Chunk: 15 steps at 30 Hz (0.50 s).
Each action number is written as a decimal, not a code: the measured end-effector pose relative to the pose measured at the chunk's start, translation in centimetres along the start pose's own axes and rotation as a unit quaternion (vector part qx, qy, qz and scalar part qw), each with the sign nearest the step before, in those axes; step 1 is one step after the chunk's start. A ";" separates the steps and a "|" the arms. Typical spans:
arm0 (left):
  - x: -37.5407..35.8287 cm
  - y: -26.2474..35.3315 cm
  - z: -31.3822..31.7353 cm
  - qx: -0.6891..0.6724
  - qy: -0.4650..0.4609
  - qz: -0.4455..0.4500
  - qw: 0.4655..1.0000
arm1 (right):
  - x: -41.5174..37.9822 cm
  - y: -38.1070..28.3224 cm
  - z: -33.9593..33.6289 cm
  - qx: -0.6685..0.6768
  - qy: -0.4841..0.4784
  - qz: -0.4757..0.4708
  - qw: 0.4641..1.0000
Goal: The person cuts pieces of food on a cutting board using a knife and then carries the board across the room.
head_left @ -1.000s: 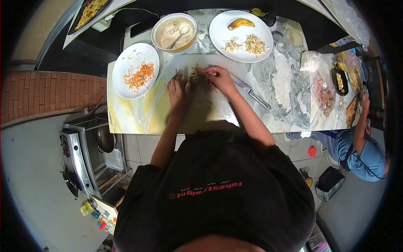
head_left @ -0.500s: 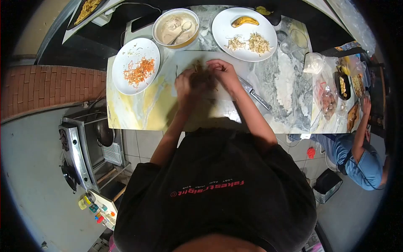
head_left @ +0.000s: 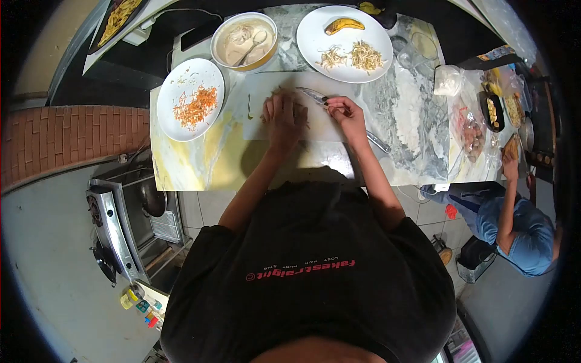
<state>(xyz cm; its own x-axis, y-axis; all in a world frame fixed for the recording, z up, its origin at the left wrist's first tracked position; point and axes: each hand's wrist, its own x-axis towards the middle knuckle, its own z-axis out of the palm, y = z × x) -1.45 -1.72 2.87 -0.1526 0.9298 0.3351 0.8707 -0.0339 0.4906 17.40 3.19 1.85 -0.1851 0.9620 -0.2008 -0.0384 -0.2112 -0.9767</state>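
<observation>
My left hand (head_left: 283,124) presses down on a pile of thin brownish shreds (head_left: 307,124) on the white cutting board (head_left: 324,130), its fingers bent over most of the pile. Just to the right, my right hand (head_left: 348,118) is closed on a small knife (head_left: 310,93), whose blade points up and left toward the left fingertips. A green strip (head_left: 249,107) lies at the board's left side. Beside my right wrist rests a second knife (head_left: 379,141), its grey handle showing and the rest partly hidden.
Left stands a plate (head_left: 171,109) of orange shreds; behind, a bowl (head_left: 215,45) of pale batter with a spoon. A plate (head_left: 308,42) holds a banana and pale sprouts. Glasses (head_left: 408,57) stand back right. Bags (head_left: 472,130) and a person in blue (head_left: 514,221) are at right.
My right hand has moved right from the pile and now holds a small knife. My left hand has shifted right onto the shreds. The person in blue now holds a brown item.
</observation>
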 end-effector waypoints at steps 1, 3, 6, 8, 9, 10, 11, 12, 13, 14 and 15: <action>0.1 1.0 -0.6 -0.021 -0.029 -0.018 0.999 | -0.4 0.1 -0.1 -0.008 0.002 -0.002 1.000; 0.8 2.4 -0.9 -0.132 -0.070 -0.062 0.987 | -1.1 -0.5 0.3 0.043 0.007 0.012 0.999; 0.9 2.1 1.5 -0.341 -0.109 -0.126 0.925 | -1.4 -0.3 0.4 0.111 0.003 0.016 0.994; 1.1 1.9 1.9 -0.437 -0.108 -0.144 0.881 | -1.4 -0.3 0.6 0.127 -0.006 0.004 0.992; 1.2 1.7 1.9 -0.449 -0.143 -0.168 0.866 | -1.5 -0.2 0.8 0.131 -0.013 -0.003 0.991; 1.2 1.5 1.8 -0.461 -0.179 -0.191 0.848 | -1.7 -0.2 0.9 0.136 -0.019 -0.010 0.991; 1.3 1.4 1.8 -0.462 -0.180 -0.191 0.847 | -2.0 -0.1 0.6 0.135 -0.018 -0.010 0.991; 1.3 1.2 1.8 -0.454 -0.178 -0.178 0.855 | -2.2 0.0 0.1 0.062 -0.037 -0.019 0.997; 1.4 1.0 1.8 -0.446 -0.176 -0.165 0.862 | -2.5 0.0 -0.5 -0.012 -0.056 -0.028 0.998; 1.5 0.7 1.8 -0.445 -0.175 -0.164 0.862 | -3.3 -1.3 -1.1 -0.012 -0.056 -0.029 0.998; 1.5 0.4 1.8 -0.421 -0.164 -0.153 0.879 | -4.6 -2.9 -2.3 -0.222 -0.022 -0.124 0.967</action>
<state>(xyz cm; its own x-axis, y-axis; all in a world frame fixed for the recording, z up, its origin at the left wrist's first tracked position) -0.50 0.28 2.10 -0.0553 0.9937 -0.0976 0.1363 0.1044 0.9851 20.59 -0.18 5.46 -0.2667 0.9630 0.0380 0.3372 0.1302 -0.9324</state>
